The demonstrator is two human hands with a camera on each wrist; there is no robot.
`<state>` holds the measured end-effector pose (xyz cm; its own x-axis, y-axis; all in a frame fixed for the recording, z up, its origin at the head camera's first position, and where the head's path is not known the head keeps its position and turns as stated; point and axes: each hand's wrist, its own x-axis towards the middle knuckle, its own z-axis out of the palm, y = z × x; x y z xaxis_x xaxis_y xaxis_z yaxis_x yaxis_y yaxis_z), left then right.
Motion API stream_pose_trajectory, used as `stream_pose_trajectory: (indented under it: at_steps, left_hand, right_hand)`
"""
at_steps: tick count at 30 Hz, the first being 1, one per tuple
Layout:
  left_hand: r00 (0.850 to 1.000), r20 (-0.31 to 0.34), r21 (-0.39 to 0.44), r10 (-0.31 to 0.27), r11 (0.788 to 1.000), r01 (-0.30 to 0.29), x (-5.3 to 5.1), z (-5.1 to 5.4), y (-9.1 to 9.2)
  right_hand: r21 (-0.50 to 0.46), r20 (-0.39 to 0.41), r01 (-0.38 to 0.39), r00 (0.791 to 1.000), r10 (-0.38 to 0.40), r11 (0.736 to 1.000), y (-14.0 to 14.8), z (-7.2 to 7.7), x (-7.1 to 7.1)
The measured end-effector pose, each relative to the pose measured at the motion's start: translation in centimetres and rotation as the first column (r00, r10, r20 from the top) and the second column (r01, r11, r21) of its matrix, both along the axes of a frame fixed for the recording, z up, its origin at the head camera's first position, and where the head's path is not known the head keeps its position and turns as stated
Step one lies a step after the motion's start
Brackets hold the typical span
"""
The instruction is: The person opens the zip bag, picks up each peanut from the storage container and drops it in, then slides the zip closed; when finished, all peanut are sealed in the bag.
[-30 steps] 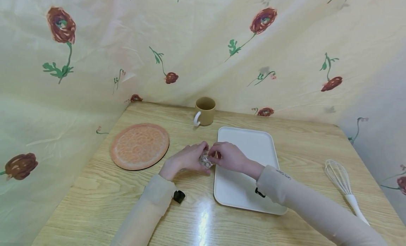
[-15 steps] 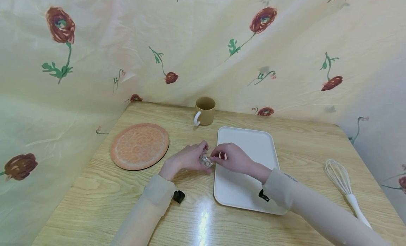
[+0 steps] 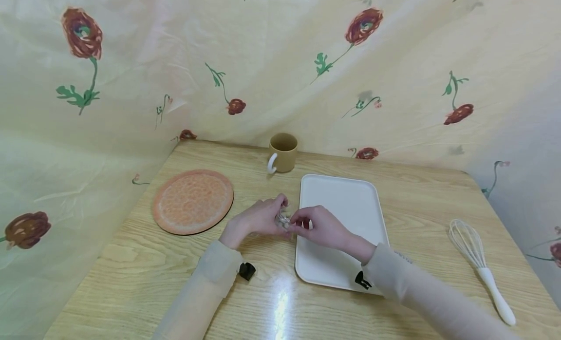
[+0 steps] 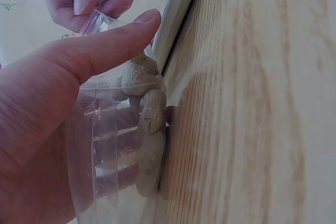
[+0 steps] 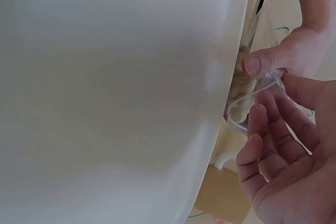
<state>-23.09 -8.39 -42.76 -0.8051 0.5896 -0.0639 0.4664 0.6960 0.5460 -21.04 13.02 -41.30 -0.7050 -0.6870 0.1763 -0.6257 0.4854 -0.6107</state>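
A clear zip bag (image 3: 283, 221) with several peanuts in their shells (image 4: 151, 114) is between my hands, over the left edge of a white tray (image 3: 346, 198). My left hand (image 3: 260, 219) holds the bag from the left, its thumb across the near face and its fingers showing through the plastic in the left wrist view. At the bag's mouth, my right hand (image 3: 323, 228) pinches the edge with thumb and fingertips above the tray. In the right wrist view the mouth of the bag (image 5: 242, 109) gapes a little beside the right fingertips.
A tan mug (image 3: 285, 157) with a white handle stands at the back of the wooden table (image 3: 420, 198). Left lies a round orange mat (image 3: 193, 201). A white-handled whisk (image 3: 493, 286) lies at the right. Floral cloth (image 3: 280, 62) hangs behind.
My right hand has drawn slightly right and then down toward me along the bag's mouth. My left hand has stayed in place with the bag.
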Motion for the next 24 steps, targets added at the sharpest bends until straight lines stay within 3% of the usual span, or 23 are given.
stream_pose_trajectory:
  at_steps: [8, 15, 24]
  left_hand:
    - [1.0, 0.031, 0.02, -0.003, 1.0, 0.002, -0.06, -0.11, 0.0]
    - [0.995, 0.101, 0.078, -0.02, 0.997, 0.012, -0.17, -0.14, -0.04]
    - [0.971, 0.209, 0.255, -0.118, 0.965, 0.062, -0.73, 0.23, -0.85]
  right_hand:
    - [-0.054, 0.04, 0.025, 0.999, -0.023, 0.998, -0.15, -0.66, 0.36]
    - [-0.06, 0.038, 0.074, 0.997, -0.072, 0.995, -0.16, -0.54, 0.54]
    - [-0.024, -0.019, 0.089, 0.996, -0.09, 0.996, 0.26, 0.06, 0.52]
